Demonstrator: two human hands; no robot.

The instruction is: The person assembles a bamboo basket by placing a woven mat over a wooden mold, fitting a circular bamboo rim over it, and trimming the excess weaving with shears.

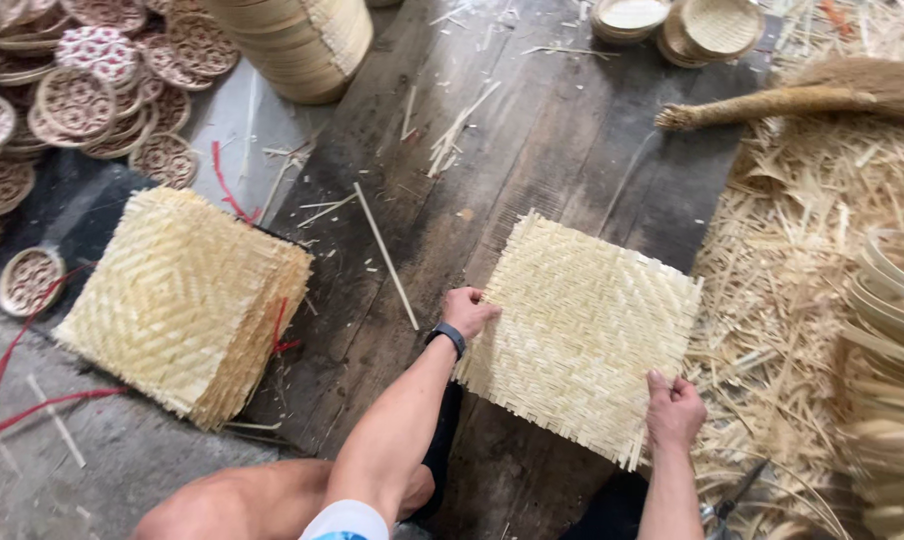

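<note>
The pale square woven bamboo mat lies flat on the dark wooden floor, seemingly light, thin and springy with frayed edges, both left hand and right hand pinching opposite edges, fingers closed on it.

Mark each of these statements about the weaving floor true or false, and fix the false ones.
1. Both hands grip the same woven mat. True: the left hand holds its left edge, the right hand its near corner.
2. The left wrist is bare. False: it wears a dark wristband.
3. A stack of woven mats lies left of the hands. True.
4. The broom lies on that stack. False: it lies at the upper right, by the straw scraps.
5. The mat rests on dark wooden boards. True.
</note>
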